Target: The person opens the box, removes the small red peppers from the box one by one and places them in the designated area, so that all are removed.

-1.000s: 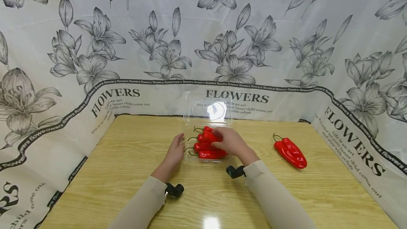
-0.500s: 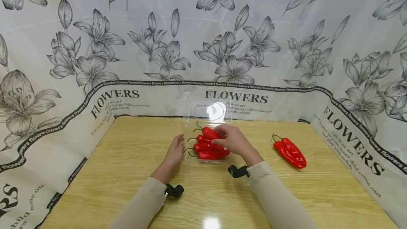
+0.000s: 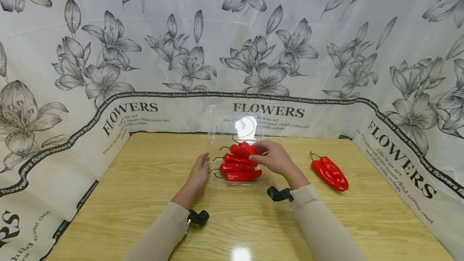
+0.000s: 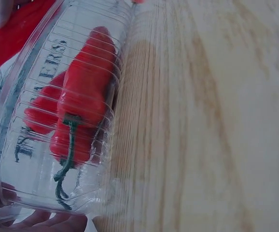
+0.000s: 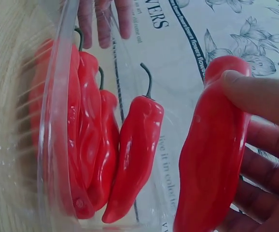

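Note:
My right hand (image 3: 277, 159) holds a red pepper (image 5: 212, 145) between thumb and fingers, tilted above the right side of an open clear plastic box (image 3: 211, 144). Inside the box lie several more red peppers (image 3: 237, 167), side by side with green stems to the left. My left hand (image 3: 198, 174) rests along the box's left side. Its straight fingers (image 5: 105, 19) show by the far end of the box in the right wrist view. From the left wrist, the ribbed box wall and a pepper (image 4: 89, 82) behind it are seen close up, with left fingertips (image 4: 52, 221) at the bottom edge.
Another red pepper (image 3: 330, 173) lies on the wooden table (image 3: 152, 172) to the right of the box. The box's clear lid (image 3: 237, 122) stands raised at the back. Flower-printed cloth (image 3: 188, 71) walls in the back and sides of the table.
My right hand has shifted right and lifted the held pepper up from the others, so its stem now shows above the box. My left hand has stayed in place.

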`<action>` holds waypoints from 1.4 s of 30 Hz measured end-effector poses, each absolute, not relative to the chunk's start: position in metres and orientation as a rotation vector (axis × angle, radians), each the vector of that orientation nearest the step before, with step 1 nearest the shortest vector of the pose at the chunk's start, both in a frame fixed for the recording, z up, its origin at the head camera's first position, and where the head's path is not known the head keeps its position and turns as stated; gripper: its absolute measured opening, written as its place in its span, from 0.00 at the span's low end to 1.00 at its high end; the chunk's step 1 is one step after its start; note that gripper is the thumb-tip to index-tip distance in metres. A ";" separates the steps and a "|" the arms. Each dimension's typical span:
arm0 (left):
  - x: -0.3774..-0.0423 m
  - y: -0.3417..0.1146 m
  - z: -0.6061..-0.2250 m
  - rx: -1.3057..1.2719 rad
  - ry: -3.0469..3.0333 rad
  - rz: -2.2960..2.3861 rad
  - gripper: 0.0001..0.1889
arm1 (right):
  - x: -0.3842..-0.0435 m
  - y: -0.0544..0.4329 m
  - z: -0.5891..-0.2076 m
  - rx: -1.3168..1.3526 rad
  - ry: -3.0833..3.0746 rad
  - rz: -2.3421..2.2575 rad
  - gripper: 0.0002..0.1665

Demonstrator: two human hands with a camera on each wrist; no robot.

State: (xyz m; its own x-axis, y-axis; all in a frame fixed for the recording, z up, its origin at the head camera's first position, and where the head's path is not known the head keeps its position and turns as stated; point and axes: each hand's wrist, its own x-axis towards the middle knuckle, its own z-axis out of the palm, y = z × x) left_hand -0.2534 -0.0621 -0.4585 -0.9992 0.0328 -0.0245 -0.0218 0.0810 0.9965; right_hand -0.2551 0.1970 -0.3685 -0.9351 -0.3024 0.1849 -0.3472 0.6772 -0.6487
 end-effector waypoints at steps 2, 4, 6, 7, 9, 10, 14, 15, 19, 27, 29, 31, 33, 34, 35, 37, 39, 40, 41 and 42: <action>-0.253 -0.062 -0.459 0.012 2.274 2.110 0.26 | -0.255 0.201 -0.368 0.530 -2.819 1.116 0.23; -0.254 -0.062 -0.458 -0.001 2.264 2.114 0.26 | -0.254 0.205 -0.367 0.503 -2.818 1.129 0.23; -0.254 -0.062 -0.458 -0.013 2.265 2.108 0.26 | -0.254 0.210 -0.367 0.479 -2.814 1.139 0.24; -0.254 -0.062 -0.459 -0.023 2.260 2.106 0.26 | -0.254 0.212 -0.367 0.467 -2.812 1.150 0.24; -0.254 -0.062 -0.459 -0.039 2.258 2.096 0.26 | -0.253 0.218 -0.368 0.453 -2.805 1.153 0.24; -0.254 -0.062 -0.459 -0.045 2.255 2.094 0.26 | -0.253 0.221 -0.368 0.443 -2.802 1.151 0.25; -0.254 -0.062 -0.459 -0.050 2.243 2.100 0.26 | -0.252 0.232 -0.368 0.392 -2.808 1.122 0.25; -0.254 -0.062 -0.459 -0.050 2.246 2.099 0.26 | -0.251 0.234 -0.368 0.377 -2.814 1.117 0.26; -0.254 -0.063 -0.458 -0.049 2.251 2.095 0.26 | -0.250 0.245 -0.369 0.325 -2.832 1.083 0.27; -0.254 -0.063 -0.459 -0.051 2.244 2.089 0.26 | -0.249 0.266 -0.371 0.248 -2.826 1.017 0.29; -0.254 -0.063 -0.459 -0.053 2.244 2.088 0.26 | -0.248 0.272 -0.373 0.222 -2.836 0.982 0.29; -0.254 -0.063 -0.459 -0.050 2.249 2.082 0.26 | -0.248 0.278 -0.374 0.196 -2.846 0.947 0.30; -0.254 -0.063 -0.459 -0.049 2.252 2.078 0.26 | -0.248 0.285 -0.375 0.176 -2.850 0.919 0.31; -0.254 -0.062 -0.459 -0.049 2.254 2.076 0.26 | -0.248 0.288 -0.376 0.164 -2.850 0.904 0.31; -0.254 -0.062 -0.459 -0.049 2.254 2.076 0.26 | -0.248 0.292 -0.377 0.158 -2.850 0.892 0.31; -0.254 -0.062 -0.458 -0.057 2.250 2.081 0.26 | -0.248 0.299 -0.379 0.150 -2.851 0.871 0.32; -0.253 -0.062 -0.457 -0.060 2.250 2.085 0.26 | -0.248 0.306 -0.381 0.138 -2.849 0.854 0.32; -0.253 -0.062 -0.457 -0.068 2.250 2.084 0.26 | -0.248 0.309 -0.382 0.130 -2.849 0.847 0.32; -0.253 -0.062 -0.456 -0.069 2.253 2.077 0.26 | -0.248 0.312 -0.382 0.118 -2.852 0.847 0.33; -0.252 -0.062 -0.456 -0.070 2.256 2.077 0.26 | -0.247 0.315 -0.383 0.105 -2.856 0.841 0.33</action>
State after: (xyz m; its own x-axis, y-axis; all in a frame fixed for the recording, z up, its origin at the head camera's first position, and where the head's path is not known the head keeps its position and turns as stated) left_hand -0.2525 -0.0617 -0.4562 -0.9962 0.0169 -0.0854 -0.0837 0.0834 0.9930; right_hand -0.2474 0.3154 -0.3828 -0.9844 -0.0214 0.1745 -0.1125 0.8393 -0.5318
